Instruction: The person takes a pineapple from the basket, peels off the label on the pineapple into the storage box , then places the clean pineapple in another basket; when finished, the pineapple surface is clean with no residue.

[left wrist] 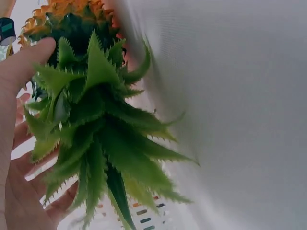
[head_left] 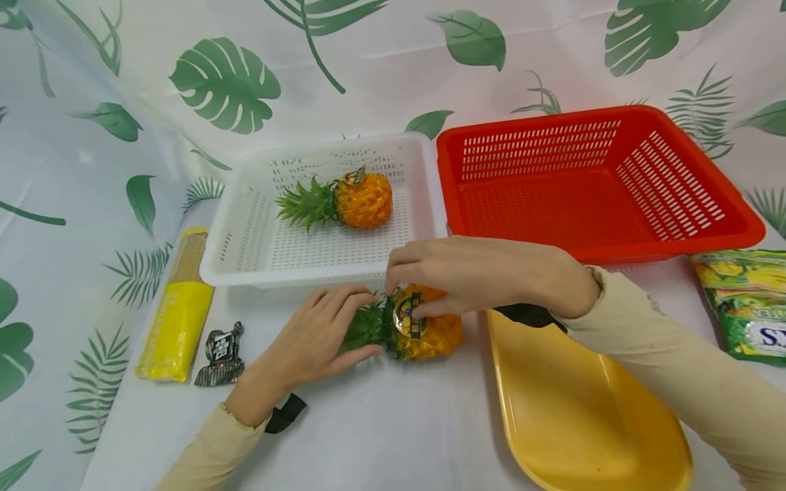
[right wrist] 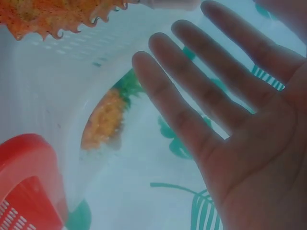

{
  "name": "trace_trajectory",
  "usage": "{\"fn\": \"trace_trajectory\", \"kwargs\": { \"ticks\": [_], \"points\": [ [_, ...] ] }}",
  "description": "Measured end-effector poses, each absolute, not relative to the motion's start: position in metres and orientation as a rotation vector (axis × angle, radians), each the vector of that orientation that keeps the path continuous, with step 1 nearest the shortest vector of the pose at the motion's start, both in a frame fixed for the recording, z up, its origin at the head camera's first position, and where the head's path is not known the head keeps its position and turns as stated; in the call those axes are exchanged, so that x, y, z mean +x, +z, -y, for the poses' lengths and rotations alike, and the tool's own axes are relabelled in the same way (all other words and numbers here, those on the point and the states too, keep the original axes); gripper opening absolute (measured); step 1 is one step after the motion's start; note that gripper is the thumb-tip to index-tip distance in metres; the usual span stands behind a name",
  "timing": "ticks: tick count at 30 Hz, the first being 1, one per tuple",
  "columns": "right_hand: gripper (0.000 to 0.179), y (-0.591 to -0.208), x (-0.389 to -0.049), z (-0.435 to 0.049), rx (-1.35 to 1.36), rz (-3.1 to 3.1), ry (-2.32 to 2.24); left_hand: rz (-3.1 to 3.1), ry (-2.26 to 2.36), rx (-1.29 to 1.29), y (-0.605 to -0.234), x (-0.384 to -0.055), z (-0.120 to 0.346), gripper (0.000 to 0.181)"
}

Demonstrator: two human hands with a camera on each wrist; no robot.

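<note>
A pineapple (head_left: 441, 339) with a green leafy crown and a dark label lies on its side on the table, in front of the white basket. My left hand (head_left: 319, 334) holds it at the crown, thumb on the near side and fingers on the far side. In the left wrist view, the thumb (left wrist: 29, 62) presses where the leaves (left wrist: 124, 139) meet the orange body. Over the pineapple's body is my right hand (head_left: 479, 273). The right wrist view shows that palm (right wrist: 259, 163) with straight, spread fingers, the pineapple's edge (right wrist: 62, 17) beyond them at upper left.
Another pineapple (head_left: 366, 200) lies in the white basket (head_left: 276, 276). Beside it stands a red basket (head_left: 540, 204). A yellow tray (head_left: 565, 402) sits under my right forearm. At left are a yellow packet (head_left: 178, 320) and a small black packet (head_left: 222, 358); a green-yellow bag (head_left: 746, 300) lies far right.
</note>
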State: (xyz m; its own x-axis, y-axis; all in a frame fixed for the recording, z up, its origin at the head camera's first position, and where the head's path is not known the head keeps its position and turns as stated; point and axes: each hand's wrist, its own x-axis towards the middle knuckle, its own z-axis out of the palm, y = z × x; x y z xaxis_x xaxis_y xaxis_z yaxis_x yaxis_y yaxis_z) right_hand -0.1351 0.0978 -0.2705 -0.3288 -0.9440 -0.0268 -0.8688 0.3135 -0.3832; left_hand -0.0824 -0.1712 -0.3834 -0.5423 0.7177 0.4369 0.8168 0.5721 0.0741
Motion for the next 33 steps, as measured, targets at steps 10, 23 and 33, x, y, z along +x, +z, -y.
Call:
{"fn": "trace_trajectory", "kwargs": {
  "ticks": [10, 23, 33],
  "points": [
    [0.028, -0.270, -0.137, -0.102, -1.593, -2.379, -0.421, 2.498, -0.354, -1.182, -0.385, -0.087, 0.168, 0.076],
    [0.030, -0.275, -0.136, -0.098, -1.645, -2.346, -0.388, 2.543, -0.387, -1.248, -0.380, -0.082, 0.176, 0.077],
    [0.033, -0.279, -0.135, -0.092, -1.736, -2.354, -0.265, 2.571, -0.386, -1.254, -0.379, -0.082, 0.175, 0.073]
  ]
}}
